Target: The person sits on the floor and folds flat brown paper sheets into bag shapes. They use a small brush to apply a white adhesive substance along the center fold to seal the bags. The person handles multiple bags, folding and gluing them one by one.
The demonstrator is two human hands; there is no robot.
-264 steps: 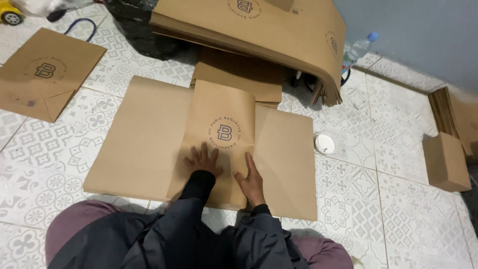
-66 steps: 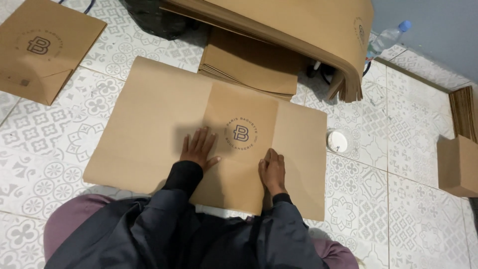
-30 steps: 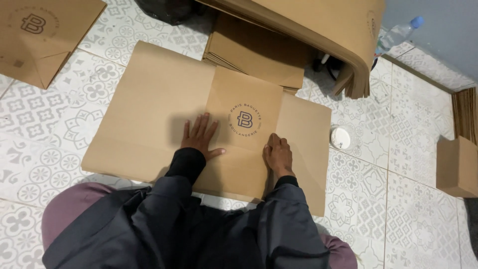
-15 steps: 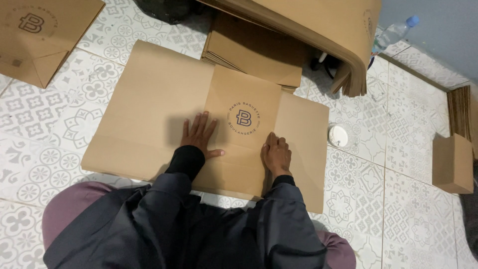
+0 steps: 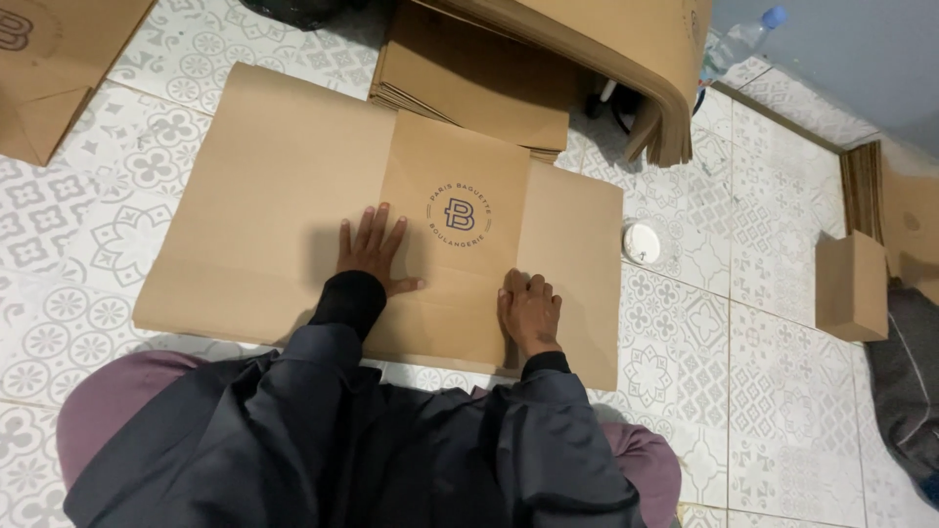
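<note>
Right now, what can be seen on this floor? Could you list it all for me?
folded paper sheet: one, brown, flat on the floor under both hands, round printed mark on its middle panel
pile of paper sheets: one, brown, just beyond the folded sheet
curved bundle of paper: one, brown, top right
paper bag: one, brown, top left
small box: one, brown, right
round lid: one, white, right of the sheet
plastic bottle: one, clear with blue cap, top right
tiled floor: white, grey pattern
left hand: flat, fingers spread
right hand: fingers curled, pressing the sheet
</note>
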